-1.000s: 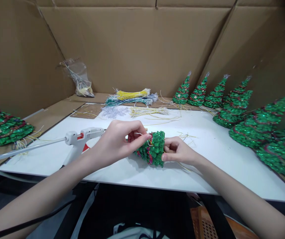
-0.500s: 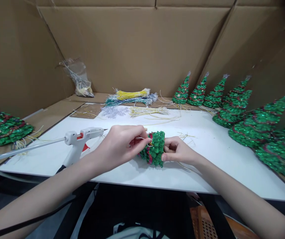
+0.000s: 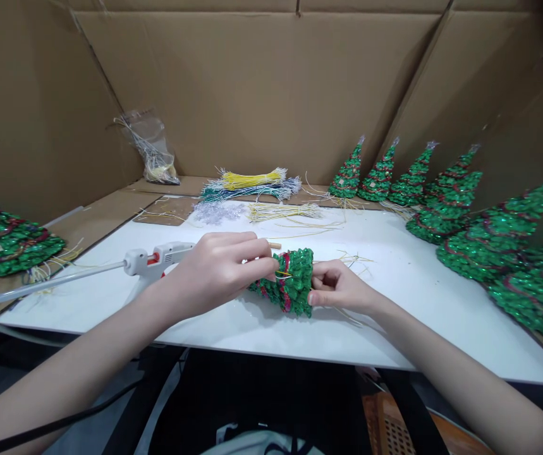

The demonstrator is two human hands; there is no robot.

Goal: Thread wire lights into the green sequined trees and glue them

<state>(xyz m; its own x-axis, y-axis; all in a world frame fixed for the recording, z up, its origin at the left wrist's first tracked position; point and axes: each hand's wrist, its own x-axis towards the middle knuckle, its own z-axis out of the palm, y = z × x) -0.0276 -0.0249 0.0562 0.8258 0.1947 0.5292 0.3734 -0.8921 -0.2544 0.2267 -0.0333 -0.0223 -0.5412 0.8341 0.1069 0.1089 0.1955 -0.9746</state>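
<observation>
Both hands grasp the small green tree [image 3: 292,287] lying sideways just above the white surface [image 3: 394,316]: left hand [image 3: 219,268] pinching its wire, right hand [image 3: 337,287] cupping the base. It looks light, scaly, crushable; best held at the base.

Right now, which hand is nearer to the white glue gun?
Left. The left hand lies just right of the glue gun, partly covering its nozzle end; the right hand is farther right, beyond the green tree.
</observation>
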